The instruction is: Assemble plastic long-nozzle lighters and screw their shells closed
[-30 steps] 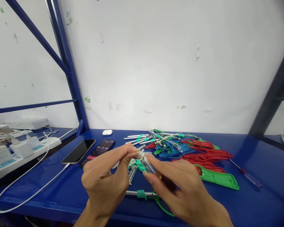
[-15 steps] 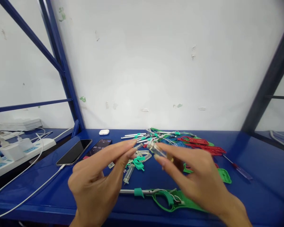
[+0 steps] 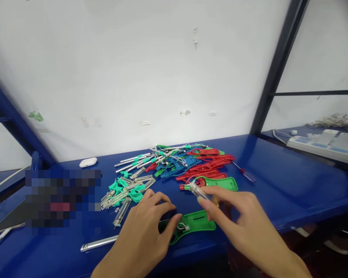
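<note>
My right hand pinches a clear plastic fuel tank between thumb and fingers, held above the table. Below and to its left lies a green half-shell of a long-reach lighter, with white wires inside and a metal tube reaching left. My left hand is curled over the shell's trigger area, thumb and fingers closed round it and hiding that part. Beyond my left hand, several more clear fuel tanks lie loose among teal plastic triggers.
Behind sits a pile of red lighter shells, blue shells and metal tubes. A screwdriver rests at right. A white earbud case stands at back left, near a blurred-out patch. White power strips lie far right.
My view has turned right. My left hand has come down from the air onto the green lighter shell. The fuel tank stays in my right hand.
</note>
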Demonstrator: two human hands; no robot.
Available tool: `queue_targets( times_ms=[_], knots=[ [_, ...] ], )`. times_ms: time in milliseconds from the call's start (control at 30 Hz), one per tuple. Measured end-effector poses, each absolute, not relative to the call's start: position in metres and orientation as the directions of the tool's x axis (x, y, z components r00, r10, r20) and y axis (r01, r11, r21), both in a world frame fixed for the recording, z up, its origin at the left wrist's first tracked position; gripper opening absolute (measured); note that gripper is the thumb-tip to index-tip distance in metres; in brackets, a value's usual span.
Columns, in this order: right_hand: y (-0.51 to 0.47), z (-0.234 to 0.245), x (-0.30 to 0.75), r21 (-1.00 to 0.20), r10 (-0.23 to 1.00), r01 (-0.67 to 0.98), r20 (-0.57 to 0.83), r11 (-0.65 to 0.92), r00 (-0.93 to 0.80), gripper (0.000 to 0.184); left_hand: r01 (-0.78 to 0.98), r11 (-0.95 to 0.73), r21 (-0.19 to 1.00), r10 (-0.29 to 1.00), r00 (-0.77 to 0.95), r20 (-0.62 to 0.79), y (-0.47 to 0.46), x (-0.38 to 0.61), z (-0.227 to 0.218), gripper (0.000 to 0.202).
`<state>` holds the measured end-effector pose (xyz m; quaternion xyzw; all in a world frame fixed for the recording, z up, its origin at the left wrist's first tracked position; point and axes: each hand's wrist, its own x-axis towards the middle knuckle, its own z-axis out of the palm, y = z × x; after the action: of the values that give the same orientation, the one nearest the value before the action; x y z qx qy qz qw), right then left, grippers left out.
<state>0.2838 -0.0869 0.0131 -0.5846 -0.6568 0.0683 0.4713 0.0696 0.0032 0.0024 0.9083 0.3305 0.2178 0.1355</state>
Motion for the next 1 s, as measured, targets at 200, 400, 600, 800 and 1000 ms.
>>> queue_targets(
  times_ms=[200,400,600,800,1000],
  knots=[
    [-0.082,-0.019,0.280,-0.649,0.865,0.709,0.489,0.276,0.110,0.024,0.520,-0.739,0.428,0.649,0.721,0.245,0.005,0.068,0.007,0.024],
    [-0.083,-0.019,0.281,-0.658,0.886,0.705,0.454,0.266,0.089,0.022,0.493,-0.766,0.413,0.629,0.709,0.320,0.003,0.070,0.001,0.019],
    [-0.083,-0.022,0.282,-0.685,0.887,0.678,0.450,0.267,0.106,0.022,0.497,-0.726,0.475,0.678,0.632,0.375,-0.001,0.065,-0.010,0.016],
    [-0.084,-0.019,0.282,-0.756,0.889,0.593,0.436,0.277,0.140,0.023,0.469,-0.699,0.540,0.708,0.562,0.428,-0.004,0.062,-0.009,0.012],
    [-0.086,-0.017,0.283,-0.734,0.877,0.603,0.467,0.312,0.115,0.022,0.409,-0.705,0.580,0.696,0.555,0.455,-0.006,0.063,-0.002,0.014]
  ],
)
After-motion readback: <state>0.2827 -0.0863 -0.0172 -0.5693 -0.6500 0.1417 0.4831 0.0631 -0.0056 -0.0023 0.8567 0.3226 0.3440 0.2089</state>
